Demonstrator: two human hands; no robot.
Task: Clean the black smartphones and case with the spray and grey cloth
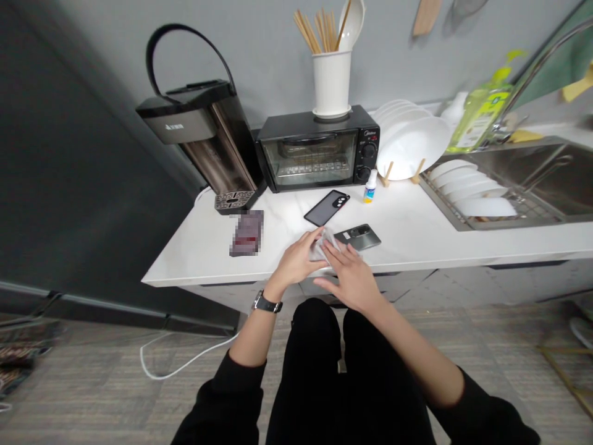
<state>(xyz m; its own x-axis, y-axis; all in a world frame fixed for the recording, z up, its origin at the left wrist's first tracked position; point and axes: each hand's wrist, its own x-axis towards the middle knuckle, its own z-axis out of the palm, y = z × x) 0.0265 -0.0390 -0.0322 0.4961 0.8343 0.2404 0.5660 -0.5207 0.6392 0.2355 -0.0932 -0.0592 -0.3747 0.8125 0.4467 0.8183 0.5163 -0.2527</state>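
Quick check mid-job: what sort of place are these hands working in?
Most likely a kitchen or kitchenette: a black, box-shaped, glass-fronted toaster oven, round white ceramic-looking plates standing on edge, and a rectangular grey metal sink.

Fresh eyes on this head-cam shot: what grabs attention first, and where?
Likely the two bare hands, left and right, meeting at some crumpled pale material near the counter's front edge, beside a grey phone. Next, probably the bright green pump bottle behind the sink at right, and the black toaster oven at the back, topped by a white utensil holder.
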